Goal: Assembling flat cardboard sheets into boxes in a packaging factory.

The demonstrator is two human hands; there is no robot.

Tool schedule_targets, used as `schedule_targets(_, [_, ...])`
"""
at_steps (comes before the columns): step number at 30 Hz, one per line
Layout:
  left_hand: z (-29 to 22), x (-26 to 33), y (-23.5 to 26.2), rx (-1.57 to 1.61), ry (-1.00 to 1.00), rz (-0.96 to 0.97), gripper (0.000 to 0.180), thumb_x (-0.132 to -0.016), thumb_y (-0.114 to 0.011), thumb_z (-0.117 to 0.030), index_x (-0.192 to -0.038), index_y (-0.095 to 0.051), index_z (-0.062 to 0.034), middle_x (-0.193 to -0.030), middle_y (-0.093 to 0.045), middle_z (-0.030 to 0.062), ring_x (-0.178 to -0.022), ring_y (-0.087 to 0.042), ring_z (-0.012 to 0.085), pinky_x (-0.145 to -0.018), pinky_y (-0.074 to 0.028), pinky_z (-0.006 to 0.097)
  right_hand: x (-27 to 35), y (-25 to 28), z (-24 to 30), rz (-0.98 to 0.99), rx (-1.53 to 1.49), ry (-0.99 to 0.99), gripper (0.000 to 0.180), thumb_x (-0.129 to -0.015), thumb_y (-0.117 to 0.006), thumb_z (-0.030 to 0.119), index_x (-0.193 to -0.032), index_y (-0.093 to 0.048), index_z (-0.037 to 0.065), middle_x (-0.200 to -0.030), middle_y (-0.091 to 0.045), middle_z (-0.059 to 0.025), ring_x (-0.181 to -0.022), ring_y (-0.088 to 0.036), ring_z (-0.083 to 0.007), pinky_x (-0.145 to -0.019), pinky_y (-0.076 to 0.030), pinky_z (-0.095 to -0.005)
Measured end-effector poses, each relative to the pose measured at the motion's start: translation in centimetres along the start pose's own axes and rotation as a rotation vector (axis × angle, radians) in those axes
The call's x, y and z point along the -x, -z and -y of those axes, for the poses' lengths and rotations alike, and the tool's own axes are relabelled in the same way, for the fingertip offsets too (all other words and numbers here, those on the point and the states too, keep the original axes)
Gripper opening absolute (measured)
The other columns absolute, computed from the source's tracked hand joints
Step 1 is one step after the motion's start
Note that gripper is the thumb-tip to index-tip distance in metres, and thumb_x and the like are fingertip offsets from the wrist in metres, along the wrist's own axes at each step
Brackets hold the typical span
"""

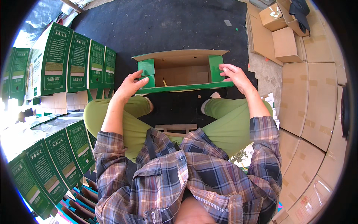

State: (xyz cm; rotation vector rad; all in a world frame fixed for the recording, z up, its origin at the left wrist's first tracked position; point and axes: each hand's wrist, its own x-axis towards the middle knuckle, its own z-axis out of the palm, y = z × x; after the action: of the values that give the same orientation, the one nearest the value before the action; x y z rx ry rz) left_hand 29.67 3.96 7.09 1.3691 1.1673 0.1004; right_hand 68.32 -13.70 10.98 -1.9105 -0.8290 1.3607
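An open cardboard carton (182, 89), green outside and plain brown inside, stands in front of my feet with its opening up. Its long far flap (181, 56) leans outward, and a short green flap shows at each end. My left hand (129, 85) is at the left flap (146, 67), thumb and fingers apart around its edge. Beside the right flap (215, 68), my right hand (235, 76) has its fingers stretched out, the tips at the flap's outer edge. Whether those fingertips press on it I cannot tell.
Rows of green printed cartons (56, 63) stand at the left, with more cartons (57, 149) nearer me. Brown boxes (294, 97) are stacked along the right, some open at the far right. Black cloth (160, 26) covers the ground ahead. Folded cartons (82, 201) lie at lower left.
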Motion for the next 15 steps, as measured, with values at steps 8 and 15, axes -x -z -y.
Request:
schedule_targets(8, [0.4, 0.0, -0.2, -0.234, -0.169, -0.005, 0.077, -0.075, -0.077, -0.038, -0.137, -0.046, -0.0062, -0.134, -0.051, 0.0173, -0.113, -0.055, 0.0262, -0.096, -0.044, 0.038, 0.0, -0.9, 0.3, 0.060, 0.044, 0.040, 0.062, -0.093, -0.054, 0.047, -0.135, -0.047, 0.001, -0.137, -0.049, -0.0132, -0.122, -0.049, -0.0207, -0.106, -0.033, -0.0340])
schedule_targets(15, [0.8, -1.1, -2.1, -0.556, -0.298, -0.319, 0.047, -0.079, -0.072, -0.021, -0.123, -0.059, -0.0138, -0.116, -0.057, 0.0135, -0.101, -0.057, 0.0322, -0.086, -0.050, 0.041, 0.1, -1.4, -1.6, -0.270, 0.813, 0.429, 0.057, -0.070, -0.077, 0.020, -0.124, -0.058, 0.012, -0.131, -0.049, -0.0134, -0.119, -0.046, -0.0329, -0.098, -0.043, -0.0417])
